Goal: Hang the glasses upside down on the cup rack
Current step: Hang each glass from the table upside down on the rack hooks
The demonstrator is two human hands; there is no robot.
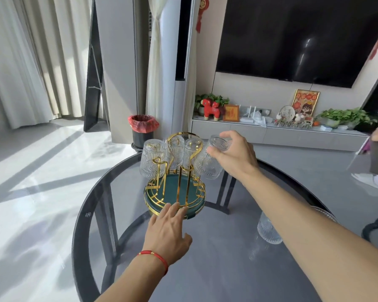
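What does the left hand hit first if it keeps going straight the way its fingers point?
The left hand points away from the person, fingertips already at the near rim of the cup rack's green tray. Straight on, it would meet that rim and its gold wire rail first, probably before any hanging glass.

Sunlit curtains point(31, 62) at 10 o'clock; glossy floor point(42, 160) at 9; TV point(292, 40) at 1; cabinet point(282, 134) below; bin point(142, 130) centre.
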